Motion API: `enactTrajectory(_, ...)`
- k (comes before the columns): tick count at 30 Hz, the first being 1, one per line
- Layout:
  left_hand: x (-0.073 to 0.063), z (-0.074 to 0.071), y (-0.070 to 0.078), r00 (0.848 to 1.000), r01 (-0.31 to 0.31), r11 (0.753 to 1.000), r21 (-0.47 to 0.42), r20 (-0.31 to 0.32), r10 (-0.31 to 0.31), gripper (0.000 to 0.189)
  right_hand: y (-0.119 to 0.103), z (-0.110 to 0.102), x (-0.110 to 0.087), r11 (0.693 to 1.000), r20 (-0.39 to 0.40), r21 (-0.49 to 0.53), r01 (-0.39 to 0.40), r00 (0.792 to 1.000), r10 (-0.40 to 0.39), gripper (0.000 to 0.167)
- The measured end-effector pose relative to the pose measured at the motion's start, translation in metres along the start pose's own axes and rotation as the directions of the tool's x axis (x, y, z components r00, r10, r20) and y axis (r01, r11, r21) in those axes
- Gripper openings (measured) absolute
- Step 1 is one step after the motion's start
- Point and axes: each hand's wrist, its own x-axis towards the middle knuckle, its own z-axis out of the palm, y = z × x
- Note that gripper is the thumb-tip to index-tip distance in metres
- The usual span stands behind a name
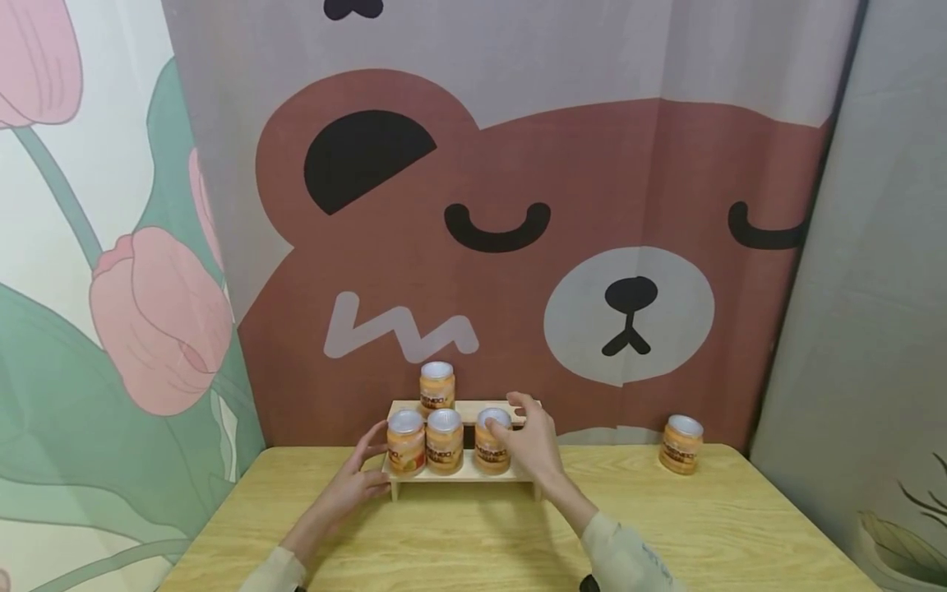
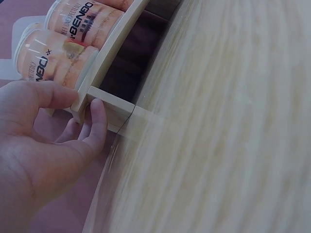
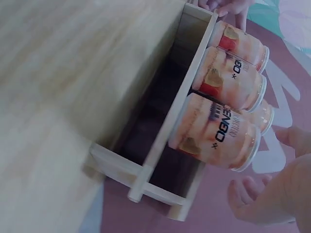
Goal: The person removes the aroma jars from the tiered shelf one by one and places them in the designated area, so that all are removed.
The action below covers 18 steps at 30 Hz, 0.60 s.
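Head view: left grip (image 1: 358,478) pinches rack (image 1: 472,410); right grip (image 1: 536,442) curves beside can (image 1: 491,454).

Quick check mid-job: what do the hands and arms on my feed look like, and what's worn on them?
Left hand and right hand: ungloved. Pale, cream-coloured sleeves, left and right, end above the wrists; the right one carries a faint bluish-grey marking, too small to read. A small dark patch shows beside each sleeve, unclear what.
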Motion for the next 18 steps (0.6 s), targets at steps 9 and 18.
enactTrajectory(9, -0.001, -0.003, -0.002, 1.0, -0.016, 1.0, 0.012, 0.01, 0.016, 0.094, -0.02, 0.006, 0.011, 0.995, 0.1, -0.047, 0.086, 0.992, -0.081, 0.053)
enactTrajectory(18, 0.0, -0.002, -0.001, 1.0, -0.009, 1.0, -0.001, 0.004, 0.009, 0.095, -0.023, 0.024, 0.019, 0.982, 0.184, -0.129, 0.135, 0.977, -0.11, 0.052)
